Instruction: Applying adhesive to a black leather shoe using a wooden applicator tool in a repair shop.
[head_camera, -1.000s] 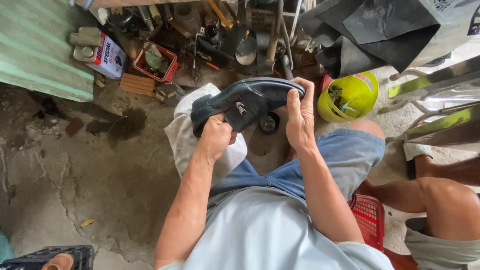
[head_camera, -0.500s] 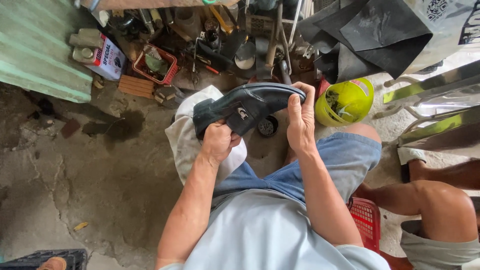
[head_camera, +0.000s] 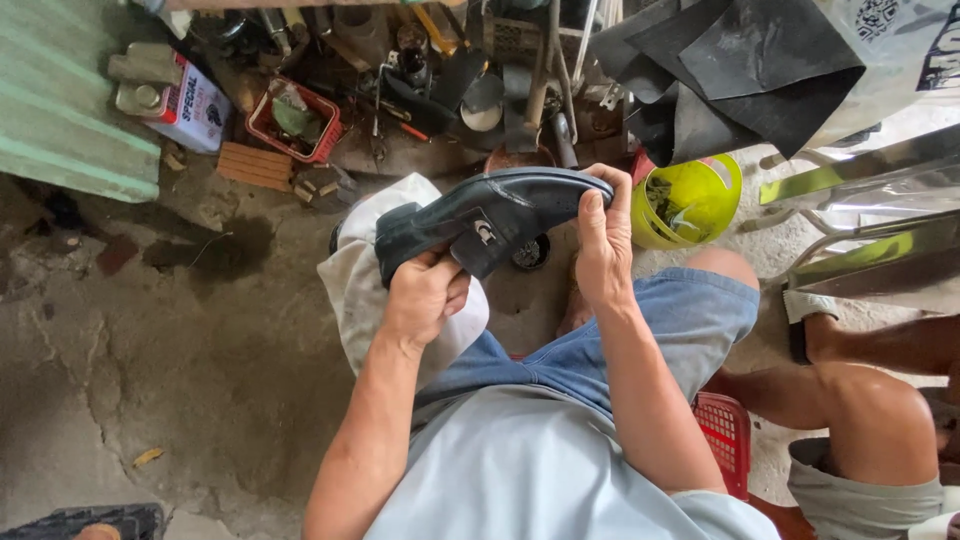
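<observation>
I hold a black leather shoe (head_camera: 480, 215) on its side above my lap, sole edge up. My left hand (head_camera: 422, 295) grips its heel end from below. My right hand (head_camera: 602, 240) clasps the toe end, fingers curled over the tip. A white cloth (head_camera: 360, 290) lies over my left knee beneath the shoe. I sit in blue denim shorts (head_camera: 650, 330) and a pale shirt.
Tools, cans and a small red basket (head_camera: 295, 120) crowd the ground ahead. A yellow-green bucket (head_camera: 690, 200) stands at the right, black sheets (head_camera: 740, 70) above it. Another person's bare leg (head_camera: 860, 400) is at the right. A red crate (head_camera: 725, 430) sits under me.
The shoe has turned a little in my hands, its toe end rising slightly. Both hands keep their hold.
</observation>
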